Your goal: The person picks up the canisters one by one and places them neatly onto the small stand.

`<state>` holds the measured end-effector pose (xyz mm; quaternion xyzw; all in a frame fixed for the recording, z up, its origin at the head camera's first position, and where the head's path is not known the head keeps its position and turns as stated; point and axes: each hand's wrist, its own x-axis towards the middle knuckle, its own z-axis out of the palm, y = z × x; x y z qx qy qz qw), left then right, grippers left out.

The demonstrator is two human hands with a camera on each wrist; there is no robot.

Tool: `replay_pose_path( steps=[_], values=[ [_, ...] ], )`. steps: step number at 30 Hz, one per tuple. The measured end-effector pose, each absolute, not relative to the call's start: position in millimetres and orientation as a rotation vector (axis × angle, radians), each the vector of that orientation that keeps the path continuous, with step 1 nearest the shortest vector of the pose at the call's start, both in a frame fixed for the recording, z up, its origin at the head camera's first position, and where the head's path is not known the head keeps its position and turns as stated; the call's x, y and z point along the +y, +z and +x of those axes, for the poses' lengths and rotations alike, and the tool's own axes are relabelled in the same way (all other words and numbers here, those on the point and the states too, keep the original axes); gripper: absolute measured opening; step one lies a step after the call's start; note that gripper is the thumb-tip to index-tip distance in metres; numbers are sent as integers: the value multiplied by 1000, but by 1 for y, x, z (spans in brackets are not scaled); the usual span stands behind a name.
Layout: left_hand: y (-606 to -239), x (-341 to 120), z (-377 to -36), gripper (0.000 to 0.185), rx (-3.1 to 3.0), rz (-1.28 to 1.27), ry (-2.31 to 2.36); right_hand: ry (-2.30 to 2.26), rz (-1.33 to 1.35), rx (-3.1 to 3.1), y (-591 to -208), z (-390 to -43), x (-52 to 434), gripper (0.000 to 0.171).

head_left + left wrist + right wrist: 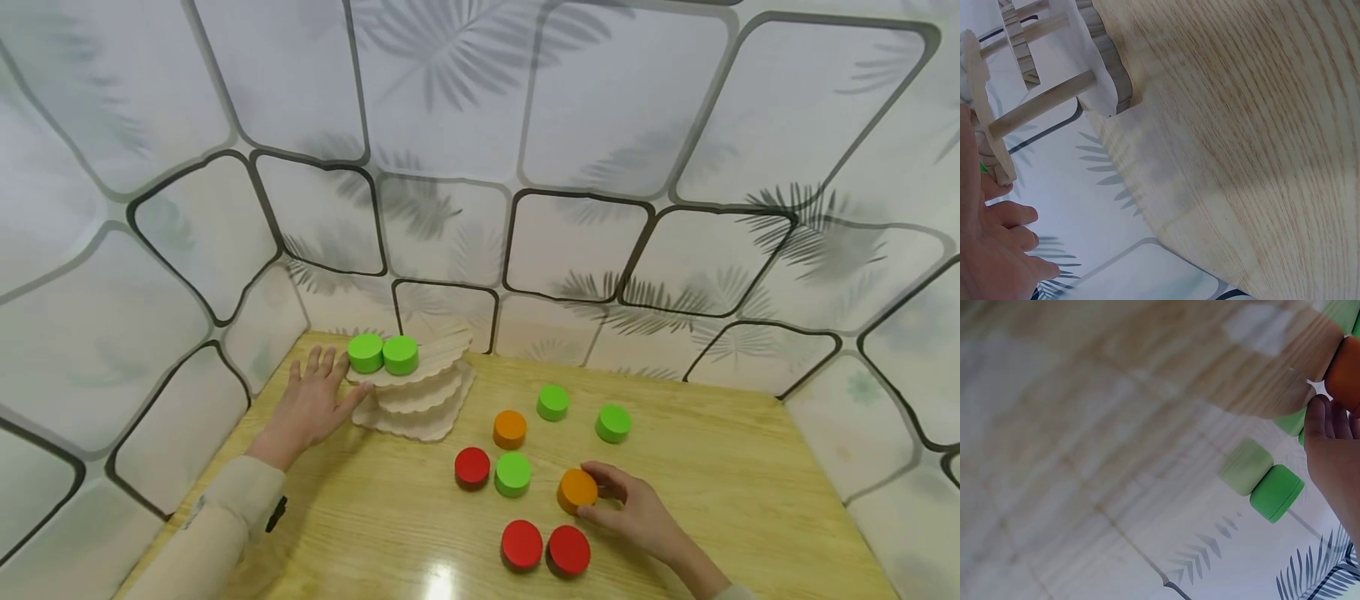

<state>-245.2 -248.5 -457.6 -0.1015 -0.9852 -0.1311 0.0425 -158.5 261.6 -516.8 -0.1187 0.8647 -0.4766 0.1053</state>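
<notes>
My left hand (pixel 330 379) lies flat on the wooden table (pixel 720 467), fingers spread, its thumb against the edge of a three-tiered wooden stand (pixel 420 400). Two green discs (pixel 382 353) sit side by side on the stand's top shelf. At the front right, my right hand (pixel 592 493) grips an orange disc (pixel 573 490) that rests on the table. The right wrist view shows that orange disc (pixel 1344 372) beside my fingers (pixel 1329 444), with green discs (pixel 1275 492) beyond. In the left wrist view, the stand's dowels and shelves (pixel 1041 103) rise just past my left hand (pixel 997 250).
Loose discs lie mid-table: another orange one (pixel 510 428), green ones (pixel 552 402) (pixel 613 422) (pixel 513 473), a red one (pixel 472 466), and two red ones (pixel 522 543) (pixel 568 549) near the front edge. Leaf-patterned white walls (pixel 450 208) close in the back and sides.
</notes>
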Motion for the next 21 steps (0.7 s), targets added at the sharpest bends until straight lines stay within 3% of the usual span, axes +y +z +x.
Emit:
replay_pose_path(
  steps=[21],
  values=[
    [-456, -247, -244, 89, -3020, -305, -403, -1358, -397, 2609, -521, -160, 263, 64]
  ],
)
